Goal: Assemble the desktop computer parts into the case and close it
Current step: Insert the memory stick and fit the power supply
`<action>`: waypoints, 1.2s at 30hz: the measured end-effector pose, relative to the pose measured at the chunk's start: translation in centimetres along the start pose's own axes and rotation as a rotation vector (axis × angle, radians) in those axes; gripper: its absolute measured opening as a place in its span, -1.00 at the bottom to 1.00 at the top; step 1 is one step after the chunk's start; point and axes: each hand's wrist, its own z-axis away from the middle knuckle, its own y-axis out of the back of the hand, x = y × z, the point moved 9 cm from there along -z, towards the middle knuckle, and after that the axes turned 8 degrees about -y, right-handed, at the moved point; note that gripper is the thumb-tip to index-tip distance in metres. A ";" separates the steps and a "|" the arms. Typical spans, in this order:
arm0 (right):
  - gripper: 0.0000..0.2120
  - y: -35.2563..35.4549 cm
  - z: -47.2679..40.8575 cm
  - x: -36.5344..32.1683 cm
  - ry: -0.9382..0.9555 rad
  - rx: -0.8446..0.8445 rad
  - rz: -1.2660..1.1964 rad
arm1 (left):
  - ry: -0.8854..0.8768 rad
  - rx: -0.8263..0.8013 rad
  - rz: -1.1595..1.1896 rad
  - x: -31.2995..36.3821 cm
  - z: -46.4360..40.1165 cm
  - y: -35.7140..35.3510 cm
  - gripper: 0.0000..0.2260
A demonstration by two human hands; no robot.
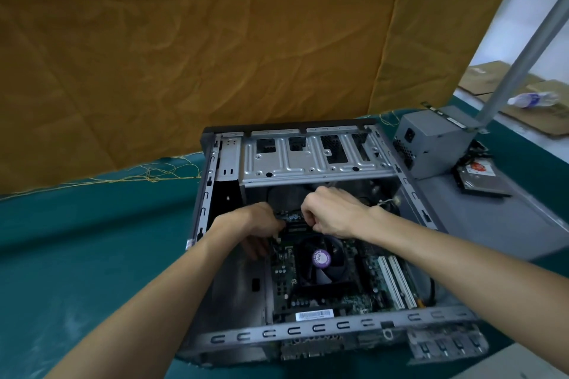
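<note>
An open grey computer case [308, 334] lies on its side on the green table. Inside sits the motherboard [366, 295] with a black CPU fan [320, 258] bearing a purple sticker. At the board's far edge, both my hands meet over a green memory module [291, 217]. My left hand [249, 228] holds its left end with curled fingers. My right hand [332, 214] pinches its right end, knuckles up. The module's slot is mostly hidden by my fingers.
A grey power supply [431, 144] and a hard drive [480, 178] rest on the detached grey side panel [492, 218] to the right of the case. A metal pole [523, 49] slants up behind them. A bottle [532, 100] and cardboard lie far right. Orange cloth hangs behind.
</note>
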 end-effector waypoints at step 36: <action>-0.26 -6.8 -0.5 9.6 -0.607 -0.500 -0.345 | 0.116 0.029 0.105 0.0 -0.6 -1.3 -0.53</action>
